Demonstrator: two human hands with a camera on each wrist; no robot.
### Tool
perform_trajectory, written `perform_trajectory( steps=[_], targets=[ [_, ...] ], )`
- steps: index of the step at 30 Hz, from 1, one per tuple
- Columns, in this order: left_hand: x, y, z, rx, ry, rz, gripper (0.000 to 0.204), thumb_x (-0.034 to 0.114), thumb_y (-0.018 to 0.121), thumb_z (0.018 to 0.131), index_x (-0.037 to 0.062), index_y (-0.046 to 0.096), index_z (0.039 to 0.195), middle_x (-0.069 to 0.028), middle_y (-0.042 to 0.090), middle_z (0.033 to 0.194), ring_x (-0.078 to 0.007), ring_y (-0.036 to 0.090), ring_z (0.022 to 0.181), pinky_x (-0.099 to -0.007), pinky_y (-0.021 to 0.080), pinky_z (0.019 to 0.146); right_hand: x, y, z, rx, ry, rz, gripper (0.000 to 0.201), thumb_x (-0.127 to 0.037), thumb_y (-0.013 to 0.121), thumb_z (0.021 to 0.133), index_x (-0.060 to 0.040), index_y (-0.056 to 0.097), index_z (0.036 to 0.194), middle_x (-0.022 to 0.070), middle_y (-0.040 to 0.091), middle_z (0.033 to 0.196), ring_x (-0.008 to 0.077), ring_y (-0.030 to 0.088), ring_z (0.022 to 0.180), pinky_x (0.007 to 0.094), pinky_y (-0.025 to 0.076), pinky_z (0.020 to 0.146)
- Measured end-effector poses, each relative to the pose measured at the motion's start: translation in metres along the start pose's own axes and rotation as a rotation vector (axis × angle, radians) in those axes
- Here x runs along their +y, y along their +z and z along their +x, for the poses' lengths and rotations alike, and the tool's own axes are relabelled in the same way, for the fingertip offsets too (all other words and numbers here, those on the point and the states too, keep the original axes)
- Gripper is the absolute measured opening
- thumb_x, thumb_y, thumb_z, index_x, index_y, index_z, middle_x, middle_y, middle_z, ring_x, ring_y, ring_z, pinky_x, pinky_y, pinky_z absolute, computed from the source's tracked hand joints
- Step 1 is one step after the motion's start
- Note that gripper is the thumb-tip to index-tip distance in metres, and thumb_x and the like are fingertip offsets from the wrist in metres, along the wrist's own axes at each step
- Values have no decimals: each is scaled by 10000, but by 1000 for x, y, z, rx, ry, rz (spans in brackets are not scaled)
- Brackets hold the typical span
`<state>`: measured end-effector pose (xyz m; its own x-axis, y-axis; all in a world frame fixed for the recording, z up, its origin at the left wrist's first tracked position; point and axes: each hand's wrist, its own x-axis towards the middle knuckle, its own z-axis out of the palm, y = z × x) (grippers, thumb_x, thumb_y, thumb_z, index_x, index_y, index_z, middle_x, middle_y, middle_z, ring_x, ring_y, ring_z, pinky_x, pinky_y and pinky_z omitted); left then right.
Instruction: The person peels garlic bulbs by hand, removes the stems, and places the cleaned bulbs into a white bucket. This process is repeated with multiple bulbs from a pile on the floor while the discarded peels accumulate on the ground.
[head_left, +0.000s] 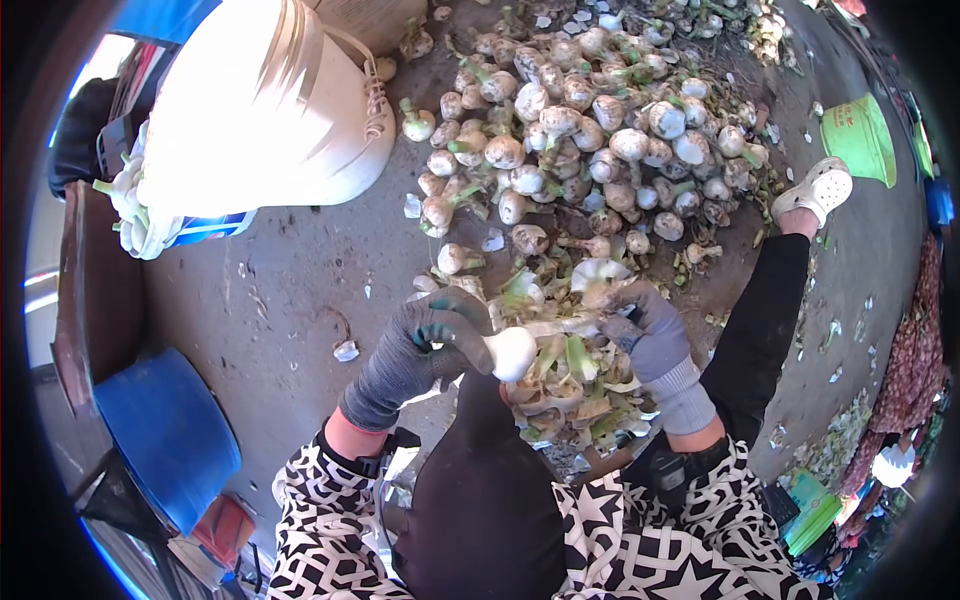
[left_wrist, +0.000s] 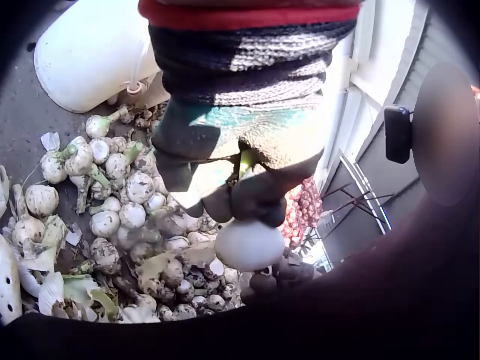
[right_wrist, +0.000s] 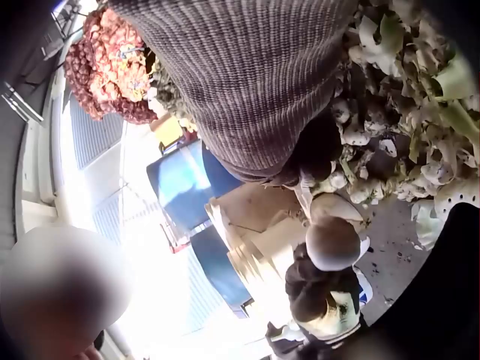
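Observation:
My left hand [head_left: 440, 330], in a grey glove with green patches, grips a garlic bulb [head_left: 513, 354] by its green stem. The bulb is smooth and white, and its round end sticks out past the fingertips. In the left wrist view the garlic bulb [left_wrist: 250, 245] hangs below the curled fingers. A pale strip of garlic skin [head_left: 560, 326] runs from the bulb across to my gloved right hand [head_left: 650, 330], which pinches its far end. Below the hands lies a heap of peeled-off skins and leaves [head_left: 575, 385].
A large pile of soil-marked garlic bulbs [head_left: 580, 130] covers the ground ahead. A white bucket [head_left: 270, 120] stands at the left, near a blue container [head_left: 170, 435]. At the right are a green tub [head_left: 858, 140] and red net sacks [head_left: 910, 350]. One foot wears a white clog [head_left: 815, 190].

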<state>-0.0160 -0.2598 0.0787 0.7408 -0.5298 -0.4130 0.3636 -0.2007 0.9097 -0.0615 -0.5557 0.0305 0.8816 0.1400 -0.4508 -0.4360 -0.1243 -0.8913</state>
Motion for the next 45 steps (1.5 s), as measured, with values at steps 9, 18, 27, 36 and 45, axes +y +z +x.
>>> perform_trajectory(
  steps=[9,18,27,36,45],
  targets=[
    [-79,-1,-1,19,232,-863,275,152,761,761,46,636,982,-69,611,1017,-197,582,1020,-341,488,861,-19,14,-11,-323,-265,-765,506,-198,671,822,-145,500,1295,84,571,1233,267,630,1009,377,492,892],
    [7,-25,5,462,231,-936,278,25,653,698,40,615,973,-96,617,1033,-257,595,922,-378,522,856,-34,55,13,-666,-38,-117,202,-118,589,864,-73,634,1056,66,644,918,158,621,811,305,493,761],
    [26,-47,8,594,393,-610,665,280,653,842,-11,382,1375,-160,564,1189,-251,597,1029,-370,500,925,45,69,137,-2,-235,-1353,456,-133,607,762,-157,553,1214,138,551,1194,356,560,1057,419,482,844],
    [-57,-1,38,428,331,484,813,357,775,766,53,378,1408,-160,515,1317,-268,508,1206,-380,419,992,57,60,116,-61,54,449,419,-172,635,871,-97,520,1266,135,592,1171,245,613,1020,298,504,853],
    [-18,29,34,512,363,720,760,282,811,704,35,459,1331,-206,565,1208,-351,570,1103,-404,460,937,-13,76,74,38,-310,-27,291,-251,643,884,-38,602,1077,98,627,920,194,600,808,305,481,736]
  ],
)
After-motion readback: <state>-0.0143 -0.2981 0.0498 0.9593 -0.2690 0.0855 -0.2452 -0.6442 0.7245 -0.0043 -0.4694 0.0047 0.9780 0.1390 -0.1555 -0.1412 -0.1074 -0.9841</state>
